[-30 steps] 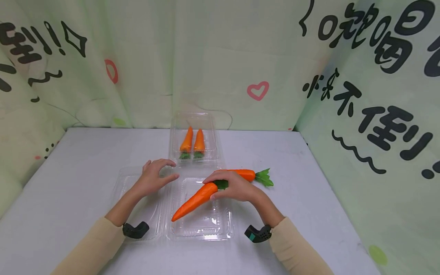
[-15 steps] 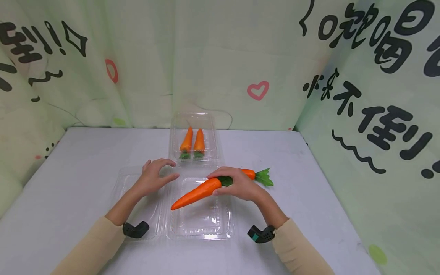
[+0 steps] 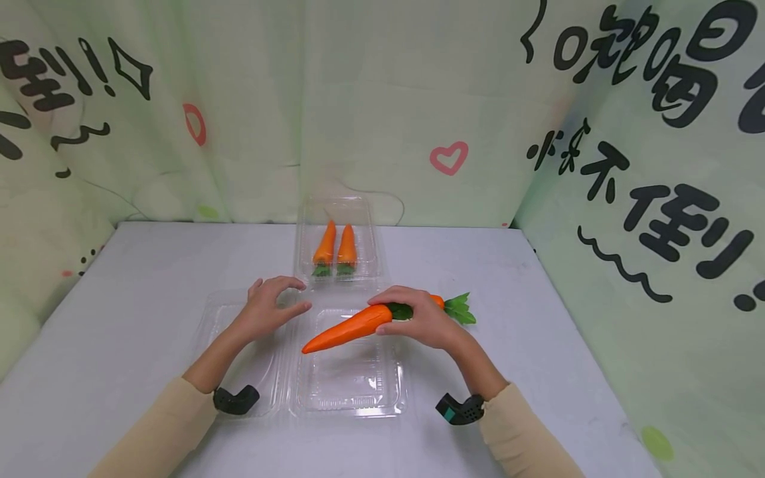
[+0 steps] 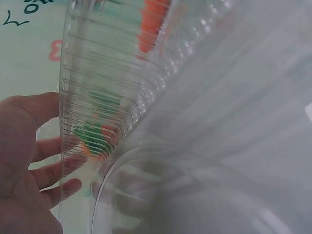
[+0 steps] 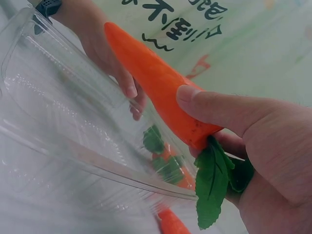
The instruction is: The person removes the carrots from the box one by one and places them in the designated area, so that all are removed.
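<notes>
My right hand (image 3: 427,322) pinches an orange carrot (image 3: 349,329) by its green top end, thumb on one side and fingers on the other. The carrot slants over a clear plastic clamshell box (image 3: 349,403), its tip pointing left and a little toward me. In the right wrist view, the thumb presses the carrot (image 5: 151,73) just above its leaves (image 5: 212,190). My left hand (image 3: 265,307) is beside the hinge of the box, with a gap between thumb and fingers and nothing held. Through the clear wall in the left wrist view, its fingers (image 4: 56,173) show; contact is unclear.
Behind stands another clear box (image 3: 370,226) with two carrots (image 3: 325,244) inside. Another carrot, its leaves (image 3: 459,309) showing, lies right of my right hand, which partly covers it. The lid (image 3: 209,312) spreads left under my left arm. Printed curtains (image 3: 382,99) surround the white table.
My right hand has moved slightly right and away from me with the carrot, whose tip has swung up toward level. My left hand has stayed in place.
</notes>
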`<control>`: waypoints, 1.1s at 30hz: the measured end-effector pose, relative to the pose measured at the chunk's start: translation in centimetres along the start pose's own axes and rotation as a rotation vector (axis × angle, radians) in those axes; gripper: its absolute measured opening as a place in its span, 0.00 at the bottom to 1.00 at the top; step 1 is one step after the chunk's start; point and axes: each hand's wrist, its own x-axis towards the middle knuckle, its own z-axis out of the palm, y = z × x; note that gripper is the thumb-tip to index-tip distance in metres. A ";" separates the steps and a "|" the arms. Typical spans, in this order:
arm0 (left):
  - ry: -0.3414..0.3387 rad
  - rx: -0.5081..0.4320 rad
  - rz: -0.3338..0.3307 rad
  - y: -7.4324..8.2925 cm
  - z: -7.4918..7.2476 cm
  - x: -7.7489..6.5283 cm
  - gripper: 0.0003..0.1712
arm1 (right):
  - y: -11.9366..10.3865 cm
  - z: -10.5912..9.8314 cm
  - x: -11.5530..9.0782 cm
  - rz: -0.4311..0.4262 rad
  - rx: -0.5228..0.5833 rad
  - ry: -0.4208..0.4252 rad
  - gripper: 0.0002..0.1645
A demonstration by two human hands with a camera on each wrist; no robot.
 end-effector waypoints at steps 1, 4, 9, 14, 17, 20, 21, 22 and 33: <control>0.000 0.001 0.002 0.0 0.0 0.0 0.25 | 0.1 0.0 -0.1 0.003 -0.003 0.004 0.26; 0.002 0.001 0.004 -0.1 0.0 0.0 0.24 | 0.3 -0.1 -0.2 0.008 0.002 0.019 0.27; 0.004 -0.001 0.001 -0.2 0.0 0.0 0.25 | 0.5 -0.3 -0.4 0.016 0.008 0.049 0.28; 0.004 0.001 -0.005 -0.3 0.1 0.0 0.25 | 0.8 -0.5 -0.7 -0.007 0.023 0.058 0.27; 0.003 -0.001 -0.006 -0.3 0.1 0.1 0.25 | 1.1 -0.6 -0.8 -0.019 0.029 0.060 0.26; 0.002 -0.004 -0.004 -0.3 0.1 0.0 0.25 | 1.3 -0.6 -1.0 -0.026 0.035 0.062 0.25; 0.002 -0.006 -0.002 -0.3 0.0 0.0 0.25 | 1.3 -0.7 -1.1 -0.028 0.038 0.064 0.25; 0.002 -0.007 -0.001 -0.3 0.0 0.0 0.25 | 1.4 -0.7 -1.1 -0.029 0.041 0.068 0.25; 0.002 -0.014 -0.010 -0.2 -0.1 -0.2 0.25 | 1.7 -1.1 -2.0 0.051 -0.007 0.149 0.27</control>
